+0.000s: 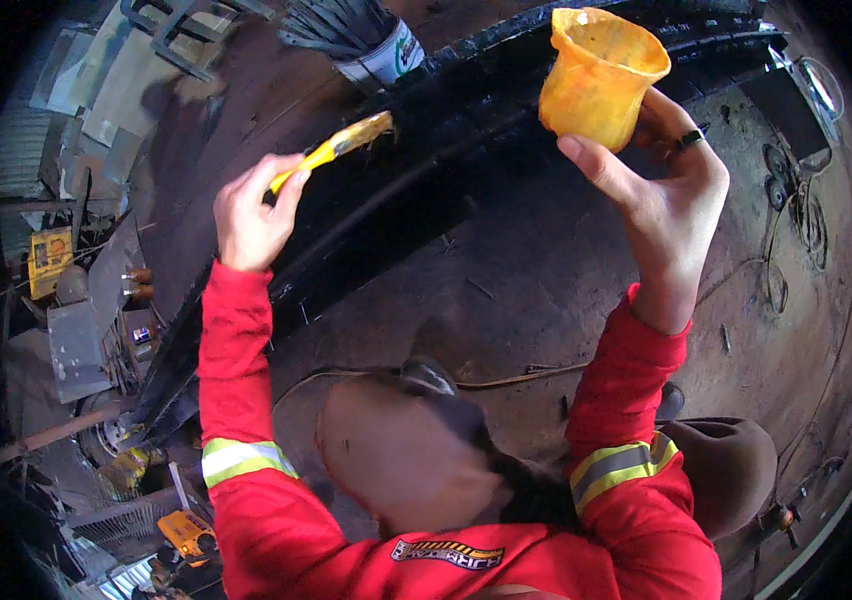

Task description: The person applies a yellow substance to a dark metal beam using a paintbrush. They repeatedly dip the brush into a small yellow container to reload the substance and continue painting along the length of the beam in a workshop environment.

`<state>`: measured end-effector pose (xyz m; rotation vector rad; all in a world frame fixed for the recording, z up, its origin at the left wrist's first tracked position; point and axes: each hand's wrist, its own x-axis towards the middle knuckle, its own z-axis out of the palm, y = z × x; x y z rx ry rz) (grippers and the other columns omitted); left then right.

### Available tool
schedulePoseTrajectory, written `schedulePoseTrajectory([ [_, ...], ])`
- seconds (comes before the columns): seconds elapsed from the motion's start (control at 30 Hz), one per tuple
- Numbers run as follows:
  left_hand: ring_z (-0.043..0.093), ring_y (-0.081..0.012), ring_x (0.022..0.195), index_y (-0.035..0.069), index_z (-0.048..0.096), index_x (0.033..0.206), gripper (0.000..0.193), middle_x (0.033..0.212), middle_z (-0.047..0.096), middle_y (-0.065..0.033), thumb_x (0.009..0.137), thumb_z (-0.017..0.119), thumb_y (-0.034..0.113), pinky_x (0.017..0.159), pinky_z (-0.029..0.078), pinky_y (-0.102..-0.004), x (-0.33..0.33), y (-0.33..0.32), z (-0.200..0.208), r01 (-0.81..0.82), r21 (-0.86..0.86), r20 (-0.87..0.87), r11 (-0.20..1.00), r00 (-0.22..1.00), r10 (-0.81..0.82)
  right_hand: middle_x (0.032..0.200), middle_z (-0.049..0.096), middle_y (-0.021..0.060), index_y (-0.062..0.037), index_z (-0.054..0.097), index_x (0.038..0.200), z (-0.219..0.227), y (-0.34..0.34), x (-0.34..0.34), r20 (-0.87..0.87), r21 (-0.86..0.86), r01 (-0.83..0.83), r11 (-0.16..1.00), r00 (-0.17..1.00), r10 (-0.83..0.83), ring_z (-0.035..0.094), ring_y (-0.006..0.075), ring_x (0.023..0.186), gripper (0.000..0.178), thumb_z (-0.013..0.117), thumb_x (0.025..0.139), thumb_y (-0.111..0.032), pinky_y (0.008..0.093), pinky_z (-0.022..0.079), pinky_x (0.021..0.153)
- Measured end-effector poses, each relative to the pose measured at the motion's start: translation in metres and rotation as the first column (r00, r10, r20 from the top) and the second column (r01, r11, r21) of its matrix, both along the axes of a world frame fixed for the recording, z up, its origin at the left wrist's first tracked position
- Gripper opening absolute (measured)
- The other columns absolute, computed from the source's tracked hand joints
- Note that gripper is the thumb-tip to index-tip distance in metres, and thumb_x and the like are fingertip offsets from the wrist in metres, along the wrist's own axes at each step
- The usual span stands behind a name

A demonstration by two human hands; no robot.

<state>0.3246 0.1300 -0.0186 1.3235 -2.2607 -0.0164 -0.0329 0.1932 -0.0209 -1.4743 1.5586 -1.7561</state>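
Between the thumb and fingers of my left hand (254,212) is the yellow handle of a paintbrush (331,152), its bristle end pointing up and to the right. My right hand (661,185) grips a yellow, paint-smeared cup (601,85) with an uneven rim, thumb on the near side and fingers mostly hidden behind it. Brush and cup are held well apart. Beneath both hands a long, dark, glossy beam (396,200) runs from lower left to upper right. The brush tip appears over the beam, but I cannot tell whether it touches.
A white bucket (386,62) filled with dark rods stands beyond the beam. Cables (811,215) lie on the floor at right, and a hose (536,374) crosses near my legs. Metal scraps, a yellow box (49,262) and a yellow tool (187,536) crowd the left side.
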Motion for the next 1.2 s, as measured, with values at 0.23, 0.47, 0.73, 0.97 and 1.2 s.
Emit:
schedulePoseTrajectory([
  [0.23,0.068,-0.0153,0.084,-0.002,0.072,0.102,0.016,0.092,0.074,-0.012,0.09,0.072,0.008,0.078,0.051,-0.0281,0.014,-0.001,0.004,-0.055,0.132,-0.02,0.99,0.998,0.058,0.088,0.07,0.0044,0.0033,0.071,0.111,-0.014,-0.004,-0.007,-0.018,-0.012,0.014,1.0,1.0,-0.014,0.058,0.0122,0.08,0.065,0.095,0.062,-0.031,0.0255,0.048,0.074],
  [0.47,0.072,-0.0195,0.087,-0.001,0.07,0.099,0.013,0.092,0.074,-0.0124,0.087,0.074,0.004,0.079,0.053,-0.0294,0.049,0.0,0.016,0.019,0.088,-0.017,0.996,1.0,-0.018,0.088,0.07,0.005,0.0017,0.072,0.111,-0.017,-0.006,-0.009,-0.013,-0.012,0.018,1.0,1.0,-0.018,0.059,0.0128,0.08,0.064,0.095,0.062,-0.032,0.0261,0.049,0.074],
  [0.73,0.072,-0.0205,0.086,-0.001,0.07,0.099,0.015,0.093,0.074,-0.0131,0.088,0.074,0.009,0.078,0.053,-0.0299,-0.003,-0.019,0.014,-0.031,0.112,-0.002,0.993,1.0,0.031,0.088,0.07,0.0056,0.0014,0.072,0.11,-0.011,-0.003,-0.011,-0.057,-0.03,0.05,0.998,0.997,-0.052,0.059,0.0128,0.078,0.064,0.094,0.061,-0.034,0.0271,0.048,0.073],
  [0.97,0.073,-0.0271,0.086,0.0,0.069,0.097,0.015,0.092,0.074,-0.0141,0.087,0.074,0.011,0.076,0.054,-0.033,-0.002,-0.003,0.009,-0.001,0.129,0.1,0.992,0.995,-0.012,0.086,0.069,0.005,0.0017,0.073,0.108,-0.014,-0.003,-0.017,-0.013,-0.027,0.024,0.999,1.0,-0.025,0.057,0.0124,0.076,0.064,0.094,0.061,-0.036,0.0267,0.047,0.072],
  [1.2,0.073,-0.0292,0.088,0.002,0.069,0.099,0.014,0.095,0.073,-0.0142,0.088,0.074,0.01,0.075,0.054,-0.0329,-0.014,0.004,0.004,-0.019,0.093,0.197,0.995,0.98,0.001,0.085,0.068,0.0041,0.0013,0.073,0.107,-0.017,-0.005,-0.016,-0.017,-0.035,0.012,0.999,1.0,-0.013,0.058,0.0125,0.075,0.062,0.094,0.061,-0.035,0.0268,0.047,0.071],
])
